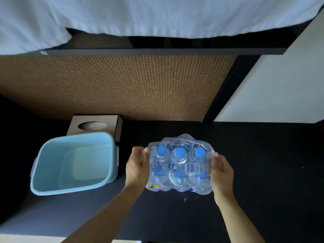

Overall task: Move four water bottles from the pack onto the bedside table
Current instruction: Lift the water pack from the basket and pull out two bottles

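Two bare forearms are seen reaching in from the bottom edge over a black counter. A shrink-wrapped pack of water bottles is held between the two hands near the middle of the counter. The left hand is pressed flat against the pack's left side, fingers spread over the plastic. The right hand is pressed against its right side in the same way. Whether the pack is resting on the counter or lifted just above it cannot be told. Three blue caps are visible through the wrap along the pack's far row, and a barcode label is seen on top.

To the left of the pack, a light blue plastic bin is standing open on the counter. Just behind it, a brown tissue box is placed against a woven tan panel. Above that panel, a dark ledge is crossed by white bedding.
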{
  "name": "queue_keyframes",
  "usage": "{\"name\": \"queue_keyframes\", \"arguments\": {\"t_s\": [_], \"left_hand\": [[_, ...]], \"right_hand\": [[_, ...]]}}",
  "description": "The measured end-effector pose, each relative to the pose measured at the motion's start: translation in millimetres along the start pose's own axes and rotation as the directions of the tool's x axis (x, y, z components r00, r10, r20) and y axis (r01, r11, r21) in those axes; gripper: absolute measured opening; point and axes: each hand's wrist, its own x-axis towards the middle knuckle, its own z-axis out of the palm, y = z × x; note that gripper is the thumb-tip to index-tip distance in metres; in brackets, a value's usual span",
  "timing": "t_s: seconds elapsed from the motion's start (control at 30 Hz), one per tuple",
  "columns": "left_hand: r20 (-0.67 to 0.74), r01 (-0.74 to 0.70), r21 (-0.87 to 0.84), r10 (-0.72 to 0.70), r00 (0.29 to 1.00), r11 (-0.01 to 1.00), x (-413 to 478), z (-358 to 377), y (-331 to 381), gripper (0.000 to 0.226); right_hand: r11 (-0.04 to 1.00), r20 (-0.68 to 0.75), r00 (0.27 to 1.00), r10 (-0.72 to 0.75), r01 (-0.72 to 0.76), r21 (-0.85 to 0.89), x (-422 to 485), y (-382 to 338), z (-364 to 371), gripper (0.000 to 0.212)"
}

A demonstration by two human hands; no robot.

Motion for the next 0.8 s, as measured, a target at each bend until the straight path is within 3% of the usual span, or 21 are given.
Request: {"name": "queue_keyframes", "arguments": {"t_s": [0.17, 0.23, 0.27, 0.33, 0.37, 0.43, 0.5, 0.57, 0.63, 0.8], "left_hand": [[0.173, 0.122, 0.069, -0.132, 0.976, 0.99, -5, -5, -9, 0.022], [0.19, 0.113, 0.09, -0.128, 0.973, 0.99, -6, -7, -9, 0.022], [0.159, 0.064, 0.115, -0.082, 0.984, 0.991, -6, -8, -8, 0.026], [0.026, -0.11, 0.113, 0.108, 0.994, 0.987, -7, -13, 1, 0.034], [-0.041, -0.215, 0.091, 0.219, 0.975, 0.972, -8, -14, 7, 0.032], [-0.05, -0.342, 0.087, 0.347, 0.936, 0.936, -8, -12, 20, 0.024], [0.064, -0.398, 0.243, 0.395, 0.916, 0.885, -4, -4, 29, 0.023], [0.174, -0.419, 0.444, 0.383, 0.907, 0.792, 1, 5, 30, 0.037], [0.243, -0.398, 0.542, 0.315, 0.917, 0.74, 3, 12, 30, 0.051], [0.241, -0.144, 0.522, 0.017, 0.97, 0.84, 13, 16, 38, 0.052]], "right_hand": [[0.994, 0.078, 0.994, 0.077, -0.071, -0.083, 4, 2, 0, 0.021], [0.987, 0.08, 0.99, 0.113, -0.102, -0.124, 2, 0, 2, 0.028], [0.978, 0.048, 0.995, 0.088, -0.077, -0.192, 1, -2, 3, 0.042], [0.908, -0.032, 0.992, -0.126, 0.102, -0.407, -4, -11, 3, 0.066], [0.841, -0.033, 0.958, -0.285, 0.234, -0.487, -8, -18, 3, 0.066], [0.712, 0.058, 0.85, -0.524, 0.475, -0.517, -14, -31, 10, 0.049], [0.57, 0.196, 0.763, -0.616, 0.603, -0.557, -17, -39, 24, 0.033], [0.416, 0.313, 0.737, -0.599, 0.621, -0.665, -18, -38, 41, 0.03], [0.318, 0.373, 0.801, -0.468, 0.546, -0.775, -17, -33, 54, 0.035], [0.243, 0.366, 0.895, -0.255, 0.426, -0.871, -10, -35, 66, 0.043]]}}
